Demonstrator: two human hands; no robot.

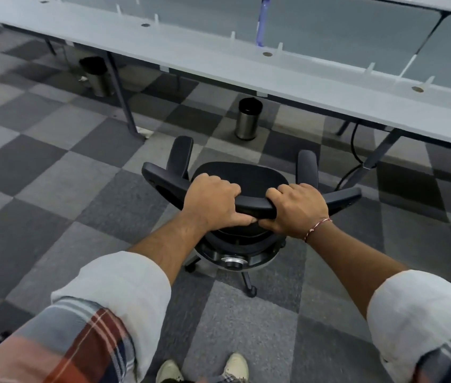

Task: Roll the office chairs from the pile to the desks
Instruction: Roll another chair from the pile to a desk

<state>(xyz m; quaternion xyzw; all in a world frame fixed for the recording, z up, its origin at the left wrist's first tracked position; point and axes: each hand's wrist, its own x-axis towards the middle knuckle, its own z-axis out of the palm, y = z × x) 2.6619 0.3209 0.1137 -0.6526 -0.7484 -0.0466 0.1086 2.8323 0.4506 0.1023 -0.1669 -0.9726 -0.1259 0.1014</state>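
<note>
— Where is the chair [242, 175]?

— Centre of the frame, on the carpet [53, 161], just short of the desk [218, 59] that runs across the top. Its armrests [181, 153] point toward the desk.

— And the hands?

— The left hand [210, 200] and right hand [299, 208] both grip the top of the backrest [254, 207], fingers curled over it, thumbs beneath and nearly touching.

— What is hidden?

— The hands cover much of the backrest. The chair's upper part hides most of its base, so only two legs and one caster [251, 293] show. The desk is cut off at the right, the person's shoes [235, 366] at the bottom edge.

— The room?

— Checkered grey carpet. One metal bin [247, 118] stands under the desk at centre, and another sits dim at upper left. A black cable [354, 139] hangs by a desk leg at right.
</note>
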